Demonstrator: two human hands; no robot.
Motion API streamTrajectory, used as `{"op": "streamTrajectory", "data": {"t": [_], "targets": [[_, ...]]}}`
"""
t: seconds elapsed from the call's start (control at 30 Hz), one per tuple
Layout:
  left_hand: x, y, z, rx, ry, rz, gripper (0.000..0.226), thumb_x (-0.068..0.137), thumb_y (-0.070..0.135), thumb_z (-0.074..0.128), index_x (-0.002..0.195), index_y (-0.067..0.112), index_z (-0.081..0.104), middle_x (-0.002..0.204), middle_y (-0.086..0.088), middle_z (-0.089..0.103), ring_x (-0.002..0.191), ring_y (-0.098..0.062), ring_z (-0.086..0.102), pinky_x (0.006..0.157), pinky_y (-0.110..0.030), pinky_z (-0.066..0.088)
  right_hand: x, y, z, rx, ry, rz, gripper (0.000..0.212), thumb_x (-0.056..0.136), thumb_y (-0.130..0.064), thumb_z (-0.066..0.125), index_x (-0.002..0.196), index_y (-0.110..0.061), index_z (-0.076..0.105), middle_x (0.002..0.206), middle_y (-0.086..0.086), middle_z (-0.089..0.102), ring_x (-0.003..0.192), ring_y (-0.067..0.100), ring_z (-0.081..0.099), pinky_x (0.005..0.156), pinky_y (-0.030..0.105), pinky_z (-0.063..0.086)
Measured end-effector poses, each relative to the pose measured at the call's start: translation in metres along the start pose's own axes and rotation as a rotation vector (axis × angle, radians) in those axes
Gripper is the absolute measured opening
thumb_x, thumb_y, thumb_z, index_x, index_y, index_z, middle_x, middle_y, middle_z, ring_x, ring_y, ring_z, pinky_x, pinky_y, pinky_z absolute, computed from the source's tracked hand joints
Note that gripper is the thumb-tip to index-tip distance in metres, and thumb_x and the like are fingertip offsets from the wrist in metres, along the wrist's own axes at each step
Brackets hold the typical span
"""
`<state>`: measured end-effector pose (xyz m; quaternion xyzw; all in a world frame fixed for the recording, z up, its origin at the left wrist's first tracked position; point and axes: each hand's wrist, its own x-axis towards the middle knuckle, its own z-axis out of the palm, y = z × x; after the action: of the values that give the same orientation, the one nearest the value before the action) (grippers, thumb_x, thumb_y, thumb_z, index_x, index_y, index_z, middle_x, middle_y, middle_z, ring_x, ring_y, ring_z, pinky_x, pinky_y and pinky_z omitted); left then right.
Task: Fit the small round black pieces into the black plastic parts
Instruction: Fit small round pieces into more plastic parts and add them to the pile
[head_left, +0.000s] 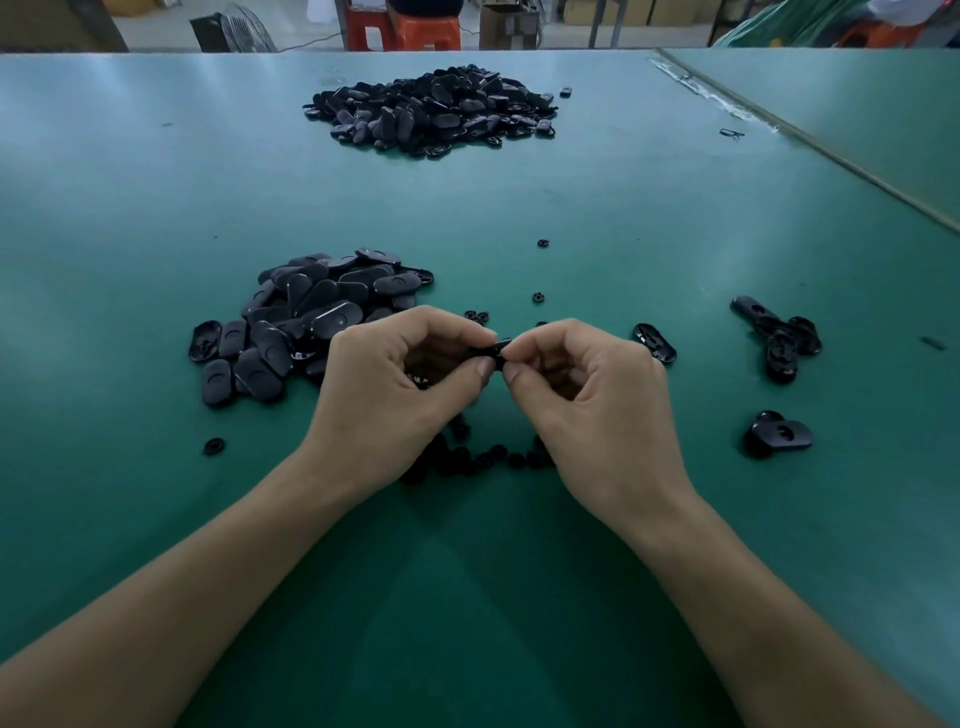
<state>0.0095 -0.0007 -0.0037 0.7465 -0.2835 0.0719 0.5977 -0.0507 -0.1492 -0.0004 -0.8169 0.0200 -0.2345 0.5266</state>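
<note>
In the head view, your left hand (400, 374) and right hand (587, 384) each pinch the black part (493, 349) by its ends, both grips clamped on it, just right of the near pile (306, 317). It looks light, stiff and slick, so hold it by the rims.

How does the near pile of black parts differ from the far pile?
The near pile lies close in front, left of centre; the far pile sits toward the far edge of the table. The far pile spreads wider and holds more pieces than the near pile. Both are loose heaps of black oval parts on the green table.
</note>
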Motion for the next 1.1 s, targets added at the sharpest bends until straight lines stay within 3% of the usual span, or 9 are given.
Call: {"op": "streamTrajectory", "data": {"t": [0.23,0.4,0.67,1.1], "targets": [[0.0003,-0.0004,0.0,-0.004,-0.017,0.013,0.023,0.08,0.005,0.074,0.09,0.025,0.073,0.088,0.011,0.076,0.075,-0.004,0.072,0.072,-0.017,0.055,-0.0011,0.0009,0.0016,-0.004,-0.007,-0.002,0.015,0.088,-0.008,0.071,0.086,-0.023,0.073,0.073,-0.009,0.072,0.067,0.009,0.067,0.067,0.03,0.057],[-0.0001,0.0,0.0008,0.016,-0.019,0.04,0.024,0.08,0.007,0.074,0.091,0.028,0.072,0.088,0.011,0.076,0.074,-0.003,0.071,0.072,-0.017,0.055,-0.0009,0.0004,0.002,-0.025,0.042,0.006,0.017,0.086,-0.008,0.072,0.083,-0.024,0.072,0.071,-0.012,0.071,0.066,0.006,0.067,0.065,0.025,0.056],[-0.001,0.0001,0.0015,0.015,0.001,0.063,0.024,0.08,0.006,0.075,0.093,0.027,0.073,0.088,0.008,0.076,0.075,-0.007,0.072,0.073,-0.02,0.056,-0.0008,-0.0018,0.0,-0.003,0.007,0.003,0.016,0.088,-0.008,0.07,0.084,-0.023,0.072,0.071,-0.007,0.071,0.063,0.012,0.067,0.063,0.034,0.056],[-0.001,-0.0025,0.0022,0.008,0.01,0.082,0.024,0.081,0.009,0.076,0.095,0.029,0.074,0.094,0.011,0.077,0.082,-0.006,0.073,0.077,-0.02,0.057,-0.0021,-0.0028,0.0012,-0.052,0.026,-0.01,0.014,0.088,-0.007,0.069,0.086,-0.021,0.072,0.069,-0.006,0.07,0.061,0.012,0.064,0.062,0.031,0.053]]}}
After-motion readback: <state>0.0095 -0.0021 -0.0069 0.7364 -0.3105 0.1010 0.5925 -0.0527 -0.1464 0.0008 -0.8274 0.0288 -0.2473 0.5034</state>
